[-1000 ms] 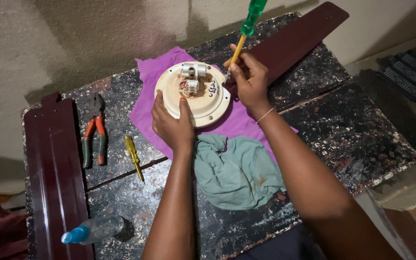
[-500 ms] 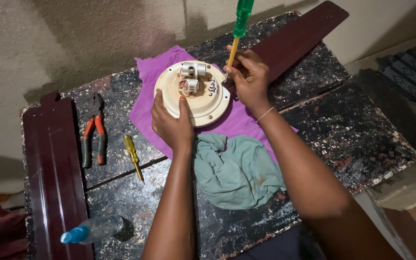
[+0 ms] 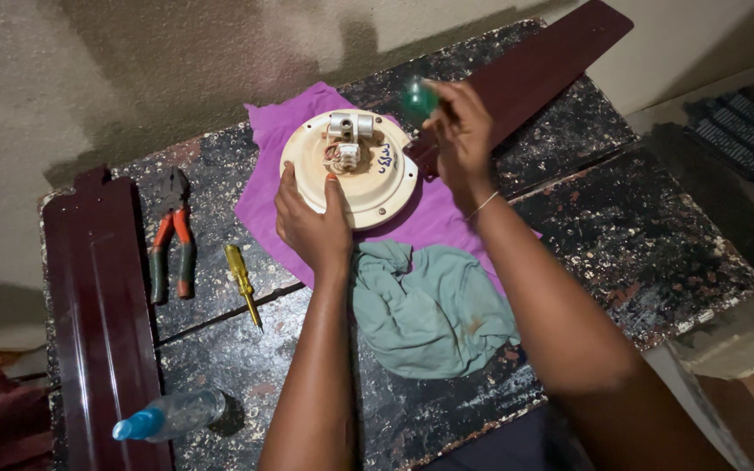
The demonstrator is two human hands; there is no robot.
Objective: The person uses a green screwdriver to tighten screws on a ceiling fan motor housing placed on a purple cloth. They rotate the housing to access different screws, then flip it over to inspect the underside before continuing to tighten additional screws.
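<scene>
A round cream fan motor housing (image 3: 368,179) with a metal bracket and wires on top lies on a purple cloth (image 3: 272,187). My left hand (image 3: 310,222) presses flat on its near rim. My right hand (image 3: 460,139) grips a green-handled screwdriver (image 3: 418,98), held nearly upright at the housing's right edge, its handle blurred and pointing at the camera. The shaft and tip are hidden behind the handle and fingers.
A teal rag (image 3: 429,305) lies in front of the housing. Pliers (image 3: 172,235) and a yellow screwdriver (image 3: 242,281) sit to the left. Dark red fan blades lie at the left (image 3: 98,323) and far right (image 3: 543,65). A spray bottle (image 3: 167,417) rests near the front edge.
My right hand has tipped the green screwdriver from a slant to nearly upright, bringing the handle down over the housing's right edge. My left hand stays on the housing.
</scene>
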